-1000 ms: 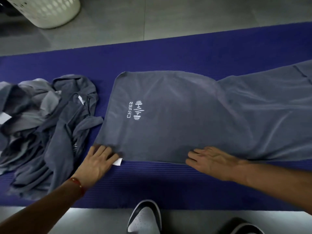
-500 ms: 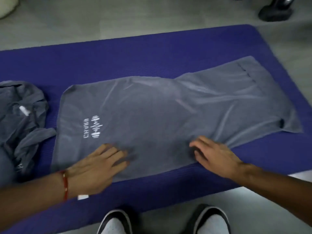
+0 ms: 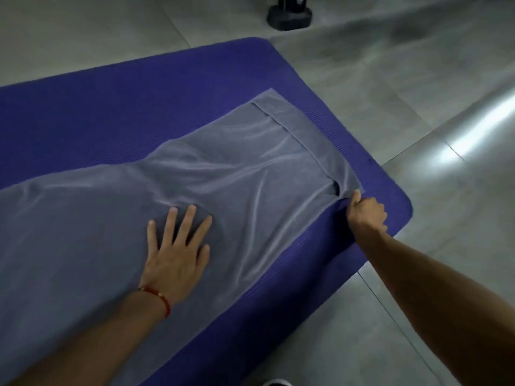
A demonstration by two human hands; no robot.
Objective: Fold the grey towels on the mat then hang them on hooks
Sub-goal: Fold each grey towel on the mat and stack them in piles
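A long grey towel (image 3: 239,174) lies spread out along the blue mat (image 3: 139,101), wrinkled toward its right end. My left hand (image 3: 178,246) presses flat on the middle of the towel with fingers spread. My right hand (image 3: 365,213) grips the towel's near right corner, close to the mat's right end, fingers curled round the cloth. The towel's left part runs out of view.
Grey tiled floor (image 3: 418,107) surrounds the mat on the right and far side. A black stand base (image 3: 289,12) sits on the floor beyond the mat's far right corner. A shoe tip (image 3: 276,382) shows at the bottom edge.
The view has swung right, so the heap of other towels and the logo end left the frame. My right hand slid to the towel's right corner and took hold; my left hand moved to the towel's middle.
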